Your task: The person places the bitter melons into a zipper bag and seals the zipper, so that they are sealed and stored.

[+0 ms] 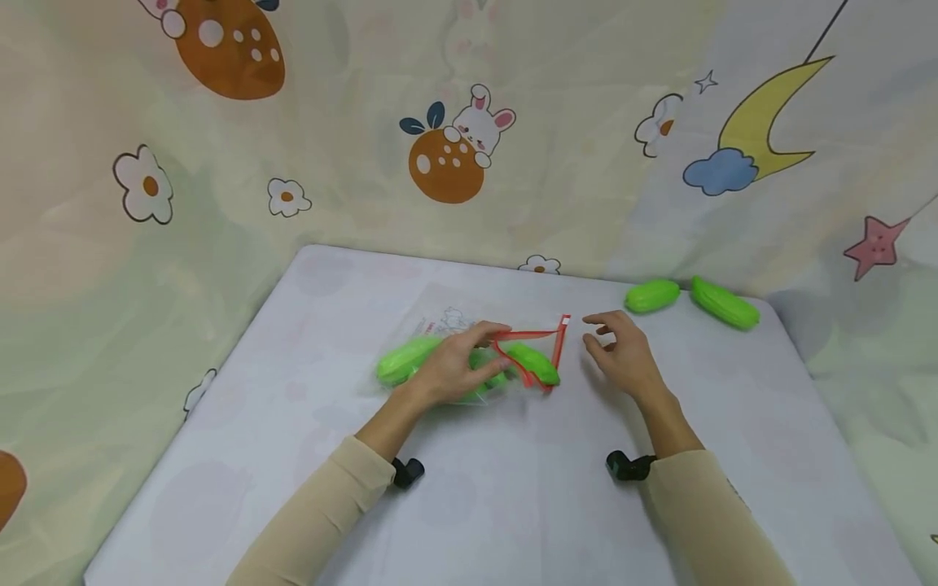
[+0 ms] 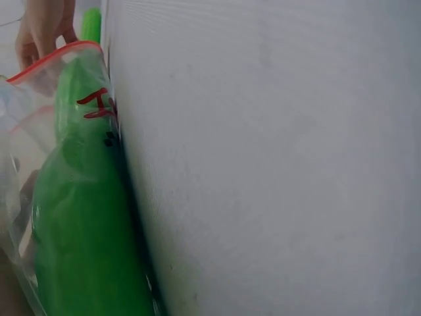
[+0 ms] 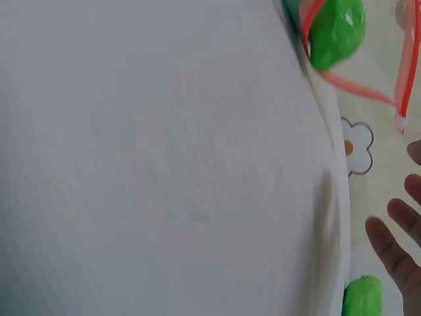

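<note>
A clear zip bag [image 1: 432, 321] with a red zip rim lies on the table, and green cucumber-shaped vegetables [image 1: 403, 362] show through its plastic. My left hand [image 1: 449, 366] grips the bag near its mouth, thumb on the near side and fingers at the far rim. Inside the spread red mouth sits another green vegetable [image 1: 533, 364], its tip at the edge. Just right of the mouth hovers my right hand [image 1: 623, 350], fingers loosely bent and holding nothing. In the right wrist view, its fingers [image 3: 388, 243] are spread below the bag's red strip [image 3: 406, 66].
Two more green vegetables, a shorter one [image 1: 652, 296] and a longer one [image 1: 724, 303], lie at the back right edge of the white table [image 1: 513, 505]. A patterned cloth [image 1: 352, 122] hangs behind the table. Small black cameras [image 1: 628, 466] sit at both wrists.
</note>
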Motion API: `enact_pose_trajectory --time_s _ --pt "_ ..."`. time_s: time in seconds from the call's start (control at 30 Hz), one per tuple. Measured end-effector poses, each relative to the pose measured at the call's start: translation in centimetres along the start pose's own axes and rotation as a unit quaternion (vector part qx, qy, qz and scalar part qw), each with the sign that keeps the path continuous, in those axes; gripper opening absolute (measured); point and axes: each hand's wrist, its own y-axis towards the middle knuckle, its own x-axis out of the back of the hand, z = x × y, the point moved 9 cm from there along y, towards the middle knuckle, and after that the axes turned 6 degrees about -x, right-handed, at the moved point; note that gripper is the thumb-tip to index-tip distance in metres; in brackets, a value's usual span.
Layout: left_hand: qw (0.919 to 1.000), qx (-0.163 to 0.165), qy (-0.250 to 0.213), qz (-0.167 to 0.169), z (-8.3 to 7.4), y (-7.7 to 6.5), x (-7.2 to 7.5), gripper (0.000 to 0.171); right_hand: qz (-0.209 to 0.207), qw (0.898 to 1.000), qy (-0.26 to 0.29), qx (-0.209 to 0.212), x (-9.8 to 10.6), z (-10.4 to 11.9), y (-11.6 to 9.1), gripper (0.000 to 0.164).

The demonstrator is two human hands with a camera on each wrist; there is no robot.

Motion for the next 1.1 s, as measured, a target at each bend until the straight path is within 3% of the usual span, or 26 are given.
enact_pose_trajectory --time_s 0.17,0.3,0.57,0.87,1.1 --pt "0.9998 -0.006 -0.001 0.017 0.0 0.2 -0.4 0.052 0.018 0.997 -0.068 -0.015 0.4 -1.5 0.9 0.033" --pt "0.9998 -0.008 -0.004 0.018 -0.2 0.2 -0.5 0.052 0.036 0.993 -0.095 -0.055 0.8 -2.9 1.4 0.038" --pt "0.9998 -0.004 0.009 0.016 0.0 -0.2 -0.4 0.052 0.059 0.973 -0.199 -0.101 1.1 -4.9 2.5 0.054" --pt "0.9995 0.011 -0.001 0.03 0.0 0.1 -0.6 0.051 0.098 0.957 -0.221 -0.159 2.1 -8.4 4.1 0.063" --pt "0.9994 0.022 0.004 0.027 0.4 -0.2 -0.4 0.051 0.103 0.951 -0.216 -0.198 2.2 -9.4 5.4 0.069"
